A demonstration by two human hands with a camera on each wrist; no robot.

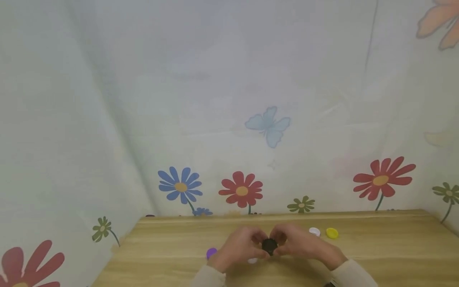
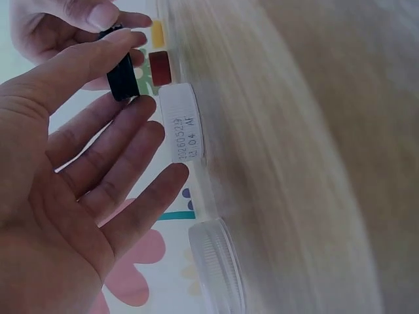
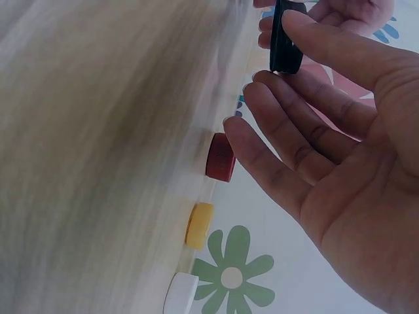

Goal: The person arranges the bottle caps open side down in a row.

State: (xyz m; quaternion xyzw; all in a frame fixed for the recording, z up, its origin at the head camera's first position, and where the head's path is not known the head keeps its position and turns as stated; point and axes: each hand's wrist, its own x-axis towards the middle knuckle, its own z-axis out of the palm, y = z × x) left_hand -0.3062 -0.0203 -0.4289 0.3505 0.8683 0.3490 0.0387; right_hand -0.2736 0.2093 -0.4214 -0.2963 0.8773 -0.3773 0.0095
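A round black cap is held up between both hands, above the wooden table. My left hand pinches its left side between thumb and fingers. On the other side, my right hand grips the same cap with thumb and fingertips. The left wrist view shows the black cap edge-on, with the lower left fingers spread loosely. Beneath the left hand lies a white cap, partly covered; a purple cap sits beside the left wrist. In the right wrist view, a red cap stands behind the right fingertips.
Toward the back right of the table lie a white cap and a yellow cap. The left wrist view shows a printed white cap and a ridged translucent cap. A flower-patterned cloth wall rises behind the table.
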